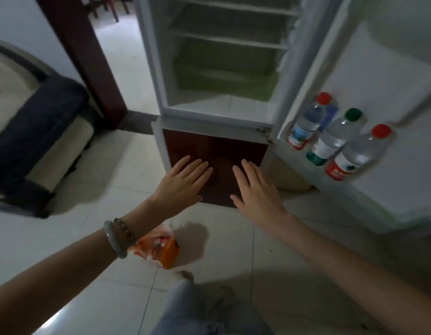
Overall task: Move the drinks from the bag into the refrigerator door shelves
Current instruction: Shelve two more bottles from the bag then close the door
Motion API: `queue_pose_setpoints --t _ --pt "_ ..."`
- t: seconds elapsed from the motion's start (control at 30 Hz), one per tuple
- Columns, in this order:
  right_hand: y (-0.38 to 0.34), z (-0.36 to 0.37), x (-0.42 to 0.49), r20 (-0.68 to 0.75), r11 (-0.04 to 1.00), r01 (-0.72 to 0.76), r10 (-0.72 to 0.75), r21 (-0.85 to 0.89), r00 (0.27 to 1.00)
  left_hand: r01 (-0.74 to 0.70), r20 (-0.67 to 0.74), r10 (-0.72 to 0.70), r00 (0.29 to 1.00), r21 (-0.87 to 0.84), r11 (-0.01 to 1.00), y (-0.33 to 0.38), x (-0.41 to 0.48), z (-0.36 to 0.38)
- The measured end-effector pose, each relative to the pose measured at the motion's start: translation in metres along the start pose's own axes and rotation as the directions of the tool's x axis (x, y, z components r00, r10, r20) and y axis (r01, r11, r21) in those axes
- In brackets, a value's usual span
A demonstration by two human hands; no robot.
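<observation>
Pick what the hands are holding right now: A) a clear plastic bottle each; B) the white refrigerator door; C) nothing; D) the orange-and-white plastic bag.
C: the left hand and the right hand are both spread with straight fingers in front of the dark red lower panel, gripping nothing; the orange-and-white plastic bag shows just past the left wrist, ungripped.

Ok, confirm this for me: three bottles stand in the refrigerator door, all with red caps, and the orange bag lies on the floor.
One detail is wrong. The head view shows that the middle bottle in the refrigerator door has a green cap. Only the hinge-side bottle and the outermost bottle have red caps. The rest holds: there are three bottles, and the orange bag lies on the floor.
</observation>
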State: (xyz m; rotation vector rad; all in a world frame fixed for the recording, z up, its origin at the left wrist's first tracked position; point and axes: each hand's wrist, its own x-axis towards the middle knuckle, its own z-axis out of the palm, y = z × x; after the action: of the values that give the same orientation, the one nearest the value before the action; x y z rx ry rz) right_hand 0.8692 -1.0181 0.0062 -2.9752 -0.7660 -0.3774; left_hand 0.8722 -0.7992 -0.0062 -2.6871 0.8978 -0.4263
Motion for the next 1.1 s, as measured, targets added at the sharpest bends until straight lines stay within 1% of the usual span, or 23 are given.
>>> queue_pose_setpoints --t 0.1,0.23,0.43,0.5,0.6,0.7,0.8,0.9,0.97,1.1 --pt "-0.037 0.02 0.02 0.051 0.994 0.105 -0.106 0.033 0.993 0.088 0.106 -0.089 0.99 0.013 0.996 -0.022 -0.049 0.017" --pt "-0.089 0.053 0.046 0.053 0.968 0.223 -0.23 0.113 0.972 0.232 0.245 -0.224 0.943 -0.002 0.973 -0.047 -0.117 0.039" --pt "-0.162 0.122 0.07 0.04 0.903 0.379 -0.394 0.202 0.918 0.404 0.425 -0.348 0.836 -0.045 0.914 -0.069 -0.211 0.082" --pt "-0.179 0.148 0.072 0.073 0.882 0.406 -0.433 0.237 0.898 0.456 0.48 -0.378 0.792 -0.053 0.888 -0.072 -0.234 0.1" --pt "-0.195 0.189 0.074 0.169 0.857 0.421 -0.481 0.297 0.86 0.525 0.552 -0.407 0.727 -0.066 0.848 -0.069 -0.259 0.136" --pt "-0.205 0.235 0.078 0.22 0.836 0.443 -0.522 0.324 0.824 0.571 0.61 -0.413 0.676 -0.08 0.817 -0.056 -0.274 0.183" --pt "-0.212 0.297 0.08 0.232 0.806 0.474 -0.567 0.353 0.791 0.603 0.635 -0.425 0.645 -0.081 0.794 -0.037 -0.285 0.245" --pt "-0.221 0.372 0.077 0.245 0.786 0.482 -0.591 0.387 0.768 0.624 0.638 -0.441 0.631 -0.081 0.777 -0.015 -0.294 0.318" --pt "-0.227 0.424 0.074 0.23 0.766 0.483 -0.608 0.425 0.76 0.637 0.641 -0.443 0.627 -0.095 0.765 0.0 -0.3 0.369" --pt "-0.238 0.53 0.069 0.183 0.71 0.524 -0.659 0.47 0.729 0.633 0.647 -0.452 0.614 -0.061 0.772 0.022 -0.314 0.472"
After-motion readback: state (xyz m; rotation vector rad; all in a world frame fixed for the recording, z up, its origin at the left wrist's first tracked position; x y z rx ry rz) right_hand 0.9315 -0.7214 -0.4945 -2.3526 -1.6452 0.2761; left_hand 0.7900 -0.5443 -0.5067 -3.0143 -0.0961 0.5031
